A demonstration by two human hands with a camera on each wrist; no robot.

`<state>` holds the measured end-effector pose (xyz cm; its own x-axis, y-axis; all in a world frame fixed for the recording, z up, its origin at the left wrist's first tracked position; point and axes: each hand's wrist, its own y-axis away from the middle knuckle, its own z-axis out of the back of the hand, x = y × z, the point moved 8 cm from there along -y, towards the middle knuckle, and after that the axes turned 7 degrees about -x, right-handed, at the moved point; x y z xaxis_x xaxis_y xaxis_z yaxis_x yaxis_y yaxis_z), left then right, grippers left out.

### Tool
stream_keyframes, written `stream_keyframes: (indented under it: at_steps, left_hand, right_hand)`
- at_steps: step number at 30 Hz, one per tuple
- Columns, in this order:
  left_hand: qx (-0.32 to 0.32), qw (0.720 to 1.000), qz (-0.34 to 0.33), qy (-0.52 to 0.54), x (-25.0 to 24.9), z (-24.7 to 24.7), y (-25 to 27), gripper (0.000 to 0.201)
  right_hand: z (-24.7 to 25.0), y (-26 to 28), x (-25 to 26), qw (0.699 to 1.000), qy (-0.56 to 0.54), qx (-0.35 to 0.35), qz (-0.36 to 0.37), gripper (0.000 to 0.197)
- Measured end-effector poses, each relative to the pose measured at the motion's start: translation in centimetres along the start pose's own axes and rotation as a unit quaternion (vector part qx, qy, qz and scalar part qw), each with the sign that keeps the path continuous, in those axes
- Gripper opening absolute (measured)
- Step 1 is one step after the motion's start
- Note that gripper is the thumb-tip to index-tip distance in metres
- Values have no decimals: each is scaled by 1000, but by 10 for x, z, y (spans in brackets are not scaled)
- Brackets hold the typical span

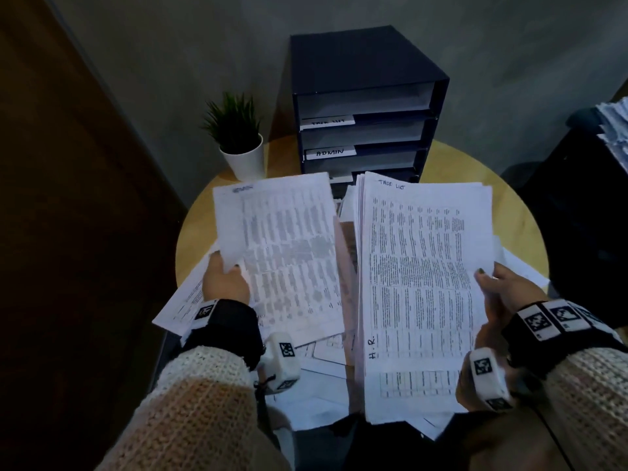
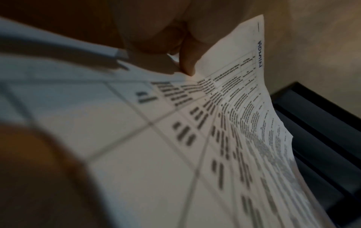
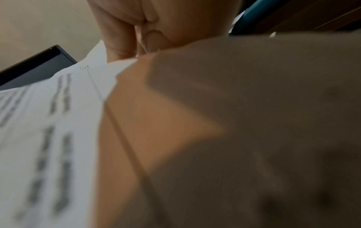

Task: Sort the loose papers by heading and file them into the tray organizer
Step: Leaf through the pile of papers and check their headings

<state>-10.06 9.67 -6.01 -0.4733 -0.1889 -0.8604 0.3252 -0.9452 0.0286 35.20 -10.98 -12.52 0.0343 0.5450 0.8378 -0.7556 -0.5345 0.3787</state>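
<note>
My left hand (image 1: 227, 280) pinches a single printed sheet (image 1: 285, 246) at its left edge; in the left wrist view that sheet (image 2: 224, 123) carries the handwritten heading ADMIN. My right hand (image 1: 503, 283) grips a thick stack of papers (image 1: 421, 273) by its right edge, thumb on top; the top page is headed TASK LIST, with H.R. written along its lower left. The dark tray organizer (image 1: 367, 107) stands upright at the back of the round table, with shelf labels TASK LIST and ADMIN. Its lower shelves are hidden behind the papers.
More loose sheets (image 1: 326, 368) lie spread on the round wooden table (image 1: 475, 164) under both hands. A small potted plant (image 1: 239, 144) stands left of the organizer. Another heap of papers (image 1: 615, 127) sits on dark furniture at the far right.
</note>
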Motion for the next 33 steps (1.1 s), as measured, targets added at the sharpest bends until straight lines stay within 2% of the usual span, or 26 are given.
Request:
stream_keyframes:
  at_steps: [2, 6, 9, 11, 14, 17, 19, 24, 29, 33]
  left_hand:
    - [55, 998, -17, -35, -4, -24, 11, 44]
    - [142, 988, -24, -52, -15, -68, 47, 35]
    - [182, 983, -5, -34, -21, -89, 67, 31]
    - [199, 979, -7, -37, -23, -102, 74, 32]
    - [209, 977, -1, -31, -25, -113, 79, 30]
    - [266, 964, 19, -15, -30, -121, 84, 36]
    - [296, 955, 18, -26, -33, -124, 86, 39]
    - [305, 951, -27, -48, -40, -129, 100, 40]
    - [289, 955, -7, 71, -53, -117, 95, 42]
    - [243, 964, -51, 92, -60, -110, 112, 33]
  right_hand:
    - [-4, -1, 0, 1000, -6, 6, 3, 32]
    - [-17, 8, 9, 998, 57, 13, 15, 34]
    - [-18, 7, 12, 989, 145, 19, 16, 20]
    - [-19, 6, 10, 980, 197, 29, 12, 28]
    - [-18, 13, 14, 971, 240, 23, 8, 30]
    - [-18, 19, 20, 964, 264, 13, 14, 35]
    - [-18, 21, 21, 965, 262, 5, 4, 47]
    - [-21, 22, 22, 963, 267, 11, 7, 45]
    - [-23, 20, 19, 964, 263, 18, 8, 37]
    - [-24, 20, 20, 965, 260, 17, 10, 28]
